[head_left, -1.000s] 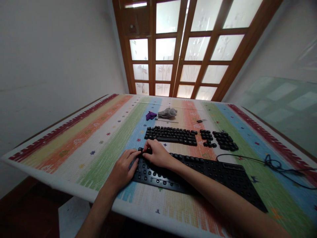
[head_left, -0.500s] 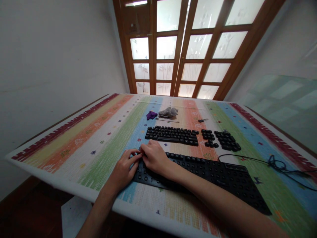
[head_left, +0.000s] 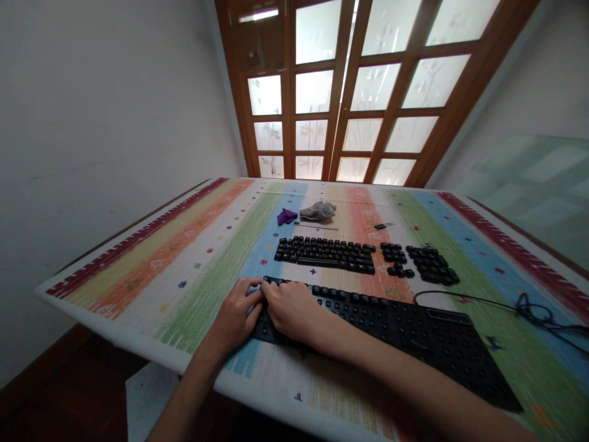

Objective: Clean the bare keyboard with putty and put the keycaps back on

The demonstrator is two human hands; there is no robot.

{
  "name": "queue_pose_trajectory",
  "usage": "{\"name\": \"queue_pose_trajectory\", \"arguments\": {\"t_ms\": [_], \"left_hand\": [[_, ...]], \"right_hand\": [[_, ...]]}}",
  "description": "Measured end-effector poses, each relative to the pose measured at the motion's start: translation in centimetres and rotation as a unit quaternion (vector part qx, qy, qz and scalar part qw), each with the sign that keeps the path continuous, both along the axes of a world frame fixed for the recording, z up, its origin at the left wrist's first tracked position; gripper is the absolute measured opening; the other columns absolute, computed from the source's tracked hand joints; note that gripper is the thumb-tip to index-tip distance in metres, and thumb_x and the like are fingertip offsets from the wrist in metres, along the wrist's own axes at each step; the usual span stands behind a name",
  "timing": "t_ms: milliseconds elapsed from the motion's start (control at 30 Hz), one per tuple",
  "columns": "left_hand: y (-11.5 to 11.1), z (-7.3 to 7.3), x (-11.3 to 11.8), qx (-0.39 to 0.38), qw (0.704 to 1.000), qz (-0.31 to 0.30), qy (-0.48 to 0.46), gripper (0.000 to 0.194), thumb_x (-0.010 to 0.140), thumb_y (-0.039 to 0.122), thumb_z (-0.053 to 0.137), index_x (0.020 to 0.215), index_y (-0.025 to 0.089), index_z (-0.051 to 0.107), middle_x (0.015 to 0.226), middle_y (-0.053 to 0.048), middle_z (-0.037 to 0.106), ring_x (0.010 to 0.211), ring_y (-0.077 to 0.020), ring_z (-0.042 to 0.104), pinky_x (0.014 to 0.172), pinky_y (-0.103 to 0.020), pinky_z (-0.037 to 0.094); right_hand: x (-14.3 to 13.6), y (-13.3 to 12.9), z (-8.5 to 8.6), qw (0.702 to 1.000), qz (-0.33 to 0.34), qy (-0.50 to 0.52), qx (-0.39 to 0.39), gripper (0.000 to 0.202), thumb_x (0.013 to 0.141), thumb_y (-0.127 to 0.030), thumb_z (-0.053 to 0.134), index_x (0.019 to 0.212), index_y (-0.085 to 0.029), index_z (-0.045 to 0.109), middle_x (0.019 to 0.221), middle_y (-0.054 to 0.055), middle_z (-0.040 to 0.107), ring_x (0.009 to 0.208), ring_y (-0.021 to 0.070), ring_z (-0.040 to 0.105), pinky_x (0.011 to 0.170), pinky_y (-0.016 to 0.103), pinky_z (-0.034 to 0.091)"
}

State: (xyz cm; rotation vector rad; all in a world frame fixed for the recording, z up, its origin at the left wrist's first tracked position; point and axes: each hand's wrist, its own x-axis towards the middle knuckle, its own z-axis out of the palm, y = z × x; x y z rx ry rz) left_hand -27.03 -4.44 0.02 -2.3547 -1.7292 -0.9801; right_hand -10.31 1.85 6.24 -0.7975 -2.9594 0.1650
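A black keyboard base lies tilted across the table, most of its keycaps off and one row of caps still along its far edge. At its far left corner, my right hand is closed with the fingertips pointing down and left. My left hand curls in from the left side, fingers bent and closed, its tips meeting those of the right hand. Whatever lies between the fingertips is hidden. Just beyond, removed keycaps stand in rows: a large block, a small group and a number-pad group.
Behind the keycaps lie a purple cloth, a grey cloth and a thin stick. A small black tool with metal prongs sits right of them. A coiled black cable runs rightward. A striped tablecloth covers the table.
The view has shifted slightly, so everything sits a little further right and lower. My right hand has come down lower and flatter over the keyboard's left corner; the left stays beside it.
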Motion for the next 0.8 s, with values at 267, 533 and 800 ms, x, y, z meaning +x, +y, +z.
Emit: {"name": "queue_pose_trajectory", "arguments": {"t_ms": [267,533,800], "left_hand": [[0.0,0.1,0.3,0.019,1.0,-0.005,0.004,0.029,0.092,0.011,0.048,0.111,0.021,0.068,0.114,-0.009,0.064,0.107,-0.0249,0.058,0.095,-0.042,0.051],[-0.1,-0.1,0.5,0.024,1.0,-0.005,0.0,0.032,0.088,0.009,0.048,0.111,0.018,0.068,0.115,-0.011,0.064,0.109,-0.0264,0.058,0.096,-0.043,0.052],[-0.2,-0.4,0.5,0.031,0.999,-0.018,-0.006,0.033,0.089,0.007,0.045,0.111,0.017,0.067,0.117,-0.012,0.063,0.11,-0.0251,0.059,0.097,-0.042,0.053]], "right_hand": [[-0.1,-0.3,-0.2,1.0,0.019,0.002,0.022,0.029,0.094,-0.014,0.042,0.118,-0.009,0.057,0.099,0.017,0.071,0.089,0.0268,0.072,0.069,0.035,0.057],[-0.8,-0.8,-0.7,1.0,0.006,-0.002,0.025,0.03,0.093,-0.013,0.045,0.12,-0.007,0.058,0.098,0.018,0.071,0.087,0.0262,0.073,0.07,0.034,0.057],[-1.1,-1.1,-0.6,1.0,-0.005,-0.016,0.013,0.034,0.094,-0.016,0.044,0.123,-0.006,0.058,0.1,0.02,0.072,0.09,0.0277,0.072,0.073,0.034,0.055]]}}
